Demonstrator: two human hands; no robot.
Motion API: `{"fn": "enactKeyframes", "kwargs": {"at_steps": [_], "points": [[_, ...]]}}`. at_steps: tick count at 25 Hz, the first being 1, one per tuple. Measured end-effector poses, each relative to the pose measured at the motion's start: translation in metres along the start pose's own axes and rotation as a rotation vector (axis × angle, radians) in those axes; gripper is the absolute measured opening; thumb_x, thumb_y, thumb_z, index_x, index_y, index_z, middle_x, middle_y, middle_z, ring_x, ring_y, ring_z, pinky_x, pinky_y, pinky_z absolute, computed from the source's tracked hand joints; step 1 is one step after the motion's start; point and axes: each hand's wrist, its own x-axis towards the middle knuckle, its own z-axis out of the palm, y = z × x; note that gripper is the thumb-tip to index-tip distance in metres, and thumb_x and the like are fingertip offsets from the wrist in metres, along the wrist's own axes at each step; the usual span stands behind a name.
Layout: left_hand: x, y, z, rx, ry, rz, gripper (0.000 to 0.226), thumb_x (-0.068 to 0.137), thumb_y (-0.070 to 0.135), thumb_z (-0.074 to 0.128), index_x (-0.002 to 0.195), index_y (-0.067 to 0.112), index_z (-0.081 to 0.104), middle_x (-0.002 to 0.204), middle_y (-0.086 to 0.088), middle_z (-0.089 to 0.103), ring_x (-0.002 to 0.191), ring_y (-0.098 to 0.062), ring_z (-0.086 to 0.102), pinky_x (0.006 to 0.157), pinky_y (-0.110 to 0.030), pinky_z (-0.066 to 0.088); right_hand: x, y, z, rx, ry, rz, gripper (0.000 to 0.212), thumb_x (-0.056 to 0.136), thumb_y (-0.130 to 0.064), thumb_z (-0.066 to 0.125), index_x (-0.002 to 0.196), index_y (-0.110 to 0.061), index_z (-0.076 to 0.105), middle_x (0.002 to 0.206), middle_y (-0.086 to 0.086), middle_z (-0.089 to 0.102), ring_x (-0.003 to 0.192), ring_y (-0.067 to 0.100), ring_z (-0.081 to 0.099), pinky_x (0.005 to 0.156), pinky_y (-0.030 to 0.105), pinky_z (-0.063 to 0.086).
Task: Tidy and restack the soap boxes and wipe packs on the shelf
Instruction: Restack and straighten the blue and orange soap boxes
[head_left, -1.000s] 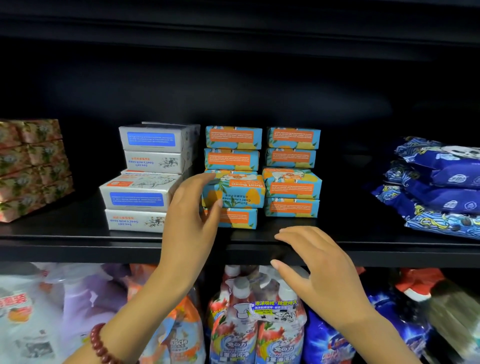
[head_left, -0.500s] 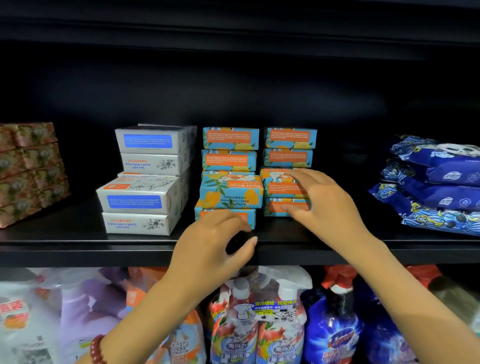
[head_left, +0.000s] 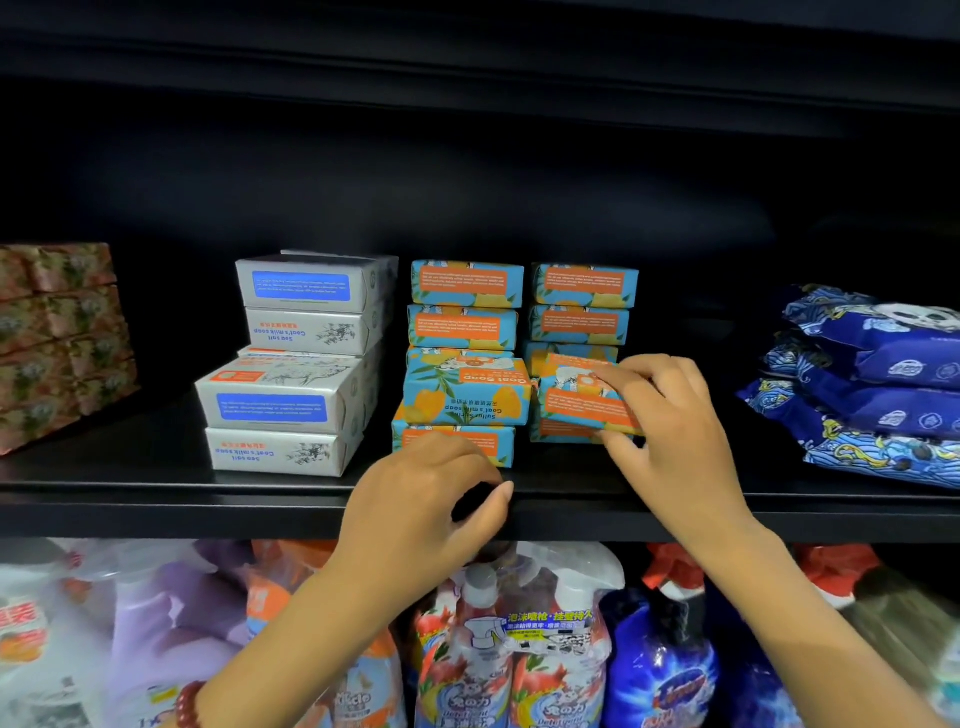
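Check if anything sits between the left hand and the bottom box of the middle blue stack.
Nothing visible does. The left hand is at the shelf edge directly before the bottom box, fingers curled. The right hand grips a tilted box on the next stack, off to the side.

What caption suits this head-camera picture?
Right hand grips a blue-orange soap box on the shelf; left hand curled at its edge.
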Motion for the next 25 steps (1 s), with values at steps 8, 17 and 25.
{"fn": "enactKeyframes", "kwargs": {"at_steps": [8, 17, 25], "points": [[0.017, 0.01, -0.009, -0.775, 0.107, -0.368, 0.047, 0.079, 0.062, 0.047, 0.074, 0.023, 0.073, 0.069, 0.007, 0.07, 0.064, -0.007, 0.065, 0.06, -0.021, 0.051, -0.023, -0.025, -0.027, 0.157, 0.357, -0.314, 0.029, 0.081, -0.005, 0.063, 0.109, 0.002, 0.058, 0.107, 0.014, 0.056, 0.107, 0.022, 0.048, 0.1, 0.022, 0.035], [0.024, -0.006, -0.014, -1.109, -0.066, -0.505, 0.049, 0.061, 0.034, 0.076, 0.096, 0.0, 0.071, 0.095, -0.018, 0.073, 0.09, -0.032, 0.069, 0.082, -0.038, 0.054, -0.026, -0.046, -0.003, 0.064, 0.336, -0.566, 0.024, 0.086, -0.009, 0.066, 0.107, -0.008, 0.055, 0.109, 0.007, 0.05, 0.103, 0.024, 0.051, 0.091, 0.04, 0.047], [0.016, 0.004, -0.013, -1.044, 0.119, -0.399, 0.041, 0.059, 0.036, 0.078, 0.092, 0.014, 0.068, 0.092, -0.003, 0.074, 0.087, -0.018, 0.07, 0.077, -0.029, 0.056, -0.019, -0.05, -0.029, 0.7, -0.044, 0.217, 0.063, 0.071, -0.059, 0.066, 0.127, -0.04, 0.045, 0.123, -0.023, 0.054, 0.116, -0.003, 0.049, 0.09, 0.008, 0.039]]}}
